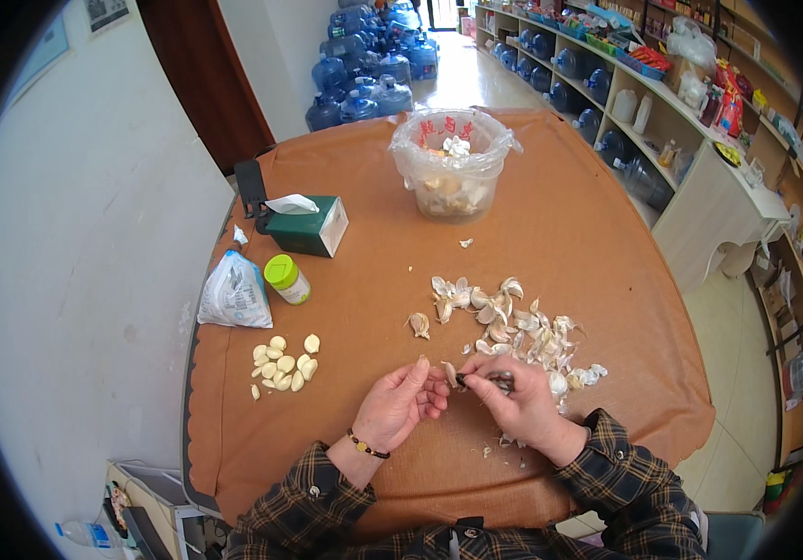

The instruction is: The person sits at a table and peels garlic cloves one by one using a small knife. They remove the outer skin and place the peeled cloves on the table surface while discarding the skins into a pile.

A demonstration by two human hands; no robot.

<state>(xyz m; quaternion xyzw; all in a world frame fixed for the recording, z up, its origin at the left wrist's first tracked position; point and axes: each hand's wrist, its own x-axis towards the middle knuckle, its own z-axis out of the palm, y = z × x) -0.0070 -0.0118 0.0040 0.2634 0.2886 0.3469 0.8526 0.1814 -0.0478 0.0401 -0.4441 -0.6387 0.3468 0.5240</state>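
My right hand (517, 399) is closed on a small dark tool, whose kind I cannot tell. At the tool's tip, between my hands, is an unpeeled garlic clove (450, 374). My left hand (405, 402), wearing a beaded bracelet, is held palm up beside the clove with its fingers curled and nothing visible in them. Beyond my hands lies a spread of unpeeled garlic cloves and papery skins (548, 343). A separate unpeeled piece of garlic (419, 325) lies left of the spread. Peeled white cloves (286, 364) form a loose group to the left.
On the brown table cover (366, 294) stand a plastic-lined bin (456, 189) holding scraps, a green tissue box (309, 227), a green-lidded jar (288, 280) and a white plastic bag (235, 290). A wall is at left, shelving (709, 182) at right, and blue water jugs (373, 91) stand behind.
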